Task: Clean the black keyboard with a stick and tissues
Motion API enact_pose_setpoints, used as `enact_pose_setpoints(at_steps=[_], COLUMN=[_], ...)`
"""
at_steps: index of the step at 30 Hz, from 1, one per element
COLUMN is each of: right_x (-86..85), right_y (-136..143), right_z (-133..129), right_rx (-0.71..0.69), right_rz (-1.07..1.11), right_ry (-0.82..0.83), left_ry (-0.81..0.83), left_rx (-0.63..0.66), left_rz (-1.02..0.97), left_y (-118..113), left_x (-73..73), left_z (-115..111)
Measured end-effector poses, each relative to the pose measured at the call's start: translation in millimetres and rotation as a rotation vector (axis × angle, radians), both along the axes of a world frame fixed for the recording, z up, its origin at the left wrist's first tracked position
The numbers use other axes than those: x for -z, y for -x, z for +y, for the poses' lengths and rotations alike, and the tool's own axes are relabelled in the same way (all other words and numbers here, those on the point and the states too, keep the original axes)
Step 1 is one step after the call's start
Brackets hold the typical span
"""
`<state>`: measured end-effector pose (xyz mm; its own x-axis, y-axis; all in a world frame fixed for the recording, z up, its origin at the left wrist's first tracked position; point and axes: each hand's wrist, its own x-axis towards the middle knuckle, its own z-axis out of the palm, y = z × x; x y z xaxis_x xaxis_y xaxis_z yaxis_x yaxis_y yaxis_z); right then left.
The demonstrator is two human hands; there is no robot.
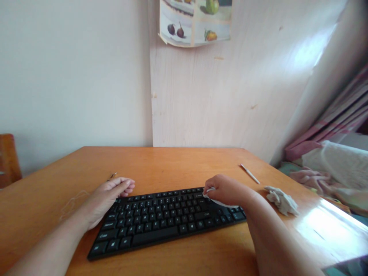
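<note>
A black keyboard [161, 218] lies slightly angled on the wooden table. My right hand [227, 189] presses a white cloth or tissue [221, 203] onto the keys at the keyboard's right part, its fingers closed on it. At the keyboard's upper left corner rests my left hand [112, 193], with its fingers curled together; whether anything is inside them is hidden. A thin light cord [70, 203] lies on the table to the left of this hand.
The wooden table [161, 165] meets the wall behind. Right of my right hand lie a crumpled grey cloth [281, 200] and a white pen [250, 174]. A small dark-tipped object [112, 176] sits behind my left hand. A chair back [10, 157] stands far left.
</note>
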<state>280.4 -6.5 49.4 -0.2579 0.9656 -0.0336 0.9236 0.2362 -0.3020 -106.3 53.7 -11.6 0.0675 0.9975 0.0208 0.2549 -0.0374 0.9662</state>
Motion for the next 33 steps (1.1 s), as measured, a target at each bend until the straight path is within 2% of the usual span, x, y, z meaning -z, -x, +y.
enact_pose_setpoints(at_steps=[5,8,12,19,26,33], right_x=[-3.6,-4.1,-4.7,-9.9,-3.8,2.6], right_y=[-6.7,-2.1,8.1,-1.9,-14.1,-20.1], right_z=[0.1,-2.3,-8.8,-18.4,-12.3,-17.4], right_rx=[0.062,0.060,0.052,-0.144,-0.243,-0.284], right_rz=[0.008,0.001,-0.113,-0.262,-0.169,-0.108], right_ry=[-0.012,-0.018,-0.024,-0.089,-0.089,-0.117], left_ry=[0.003,0.007,0.021,0.031,0.048,0.043], left_rx=[-0.002,0.004,0.009,0.015,-0.011,-0.028], left_rz=[-0.011,-0.026,-0.033,-0.020,-0.021,0.007], left_y=[-0.7,0.0,0.2,1.6,2.7,0.6], left_x=[-0.3,0.5,0.4,2.6,2.0,-3.0], left_z=[1.5,2.6,2.6,4.7,3.2,-0.3])
